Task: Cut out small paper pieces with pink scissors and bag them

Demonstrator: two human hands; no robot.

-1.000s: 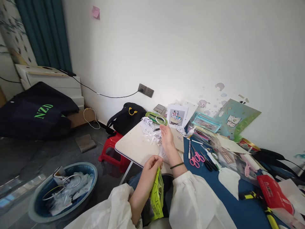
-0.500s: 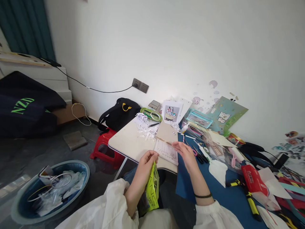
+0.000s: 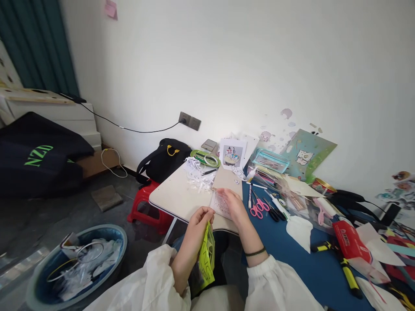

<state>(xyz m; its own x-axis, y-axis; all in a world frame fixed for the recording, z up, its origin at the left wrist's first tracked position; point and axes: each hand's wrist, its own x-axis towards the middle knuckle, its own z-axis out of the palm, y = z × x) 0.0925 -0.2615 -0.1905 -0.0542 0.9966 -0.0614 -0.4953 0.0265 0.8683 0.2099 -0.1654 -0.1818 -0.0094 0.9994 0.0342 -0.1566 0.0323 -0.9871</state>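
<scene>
My left hand [image 3: 198, 226] is closed at the table's near edge, pinching the top of a yellow-green plastic bag [image 3: 206, 259] with dark lettering. The bag hangs down above my lap. Beside it, my right hand [image 3: 234, 207] is held with its fingers stretched out and together, above a printed grid page [image 3: 216, 204] of a booklet. Part of that page is hidden by the hand. A beige cover or board [image 3: 225, 179] lies just behind. To the right of my right hand are pink-handled scissors [image 3: 259, 207] on a blue mat [image 3: 275, 242].
White paper scraps [image 3: 199, 177] and a green tray [image 3: 205, 158] lie on the cream table [image 3: 177, 194]. A drawing sheet [image 3: 232, 153] leans at the back. A red stool [image 3: 145, 211] and a blue tub [image 3: 121, 255] of waste stand left. A red packet [image 3: 352, 239] lies right.
My right hand has moved left over the grid page, nearer my left hand, uncovering the pink scissors. My left hand keeps its hold on the bag. The view has shifted slightly.
</scene>
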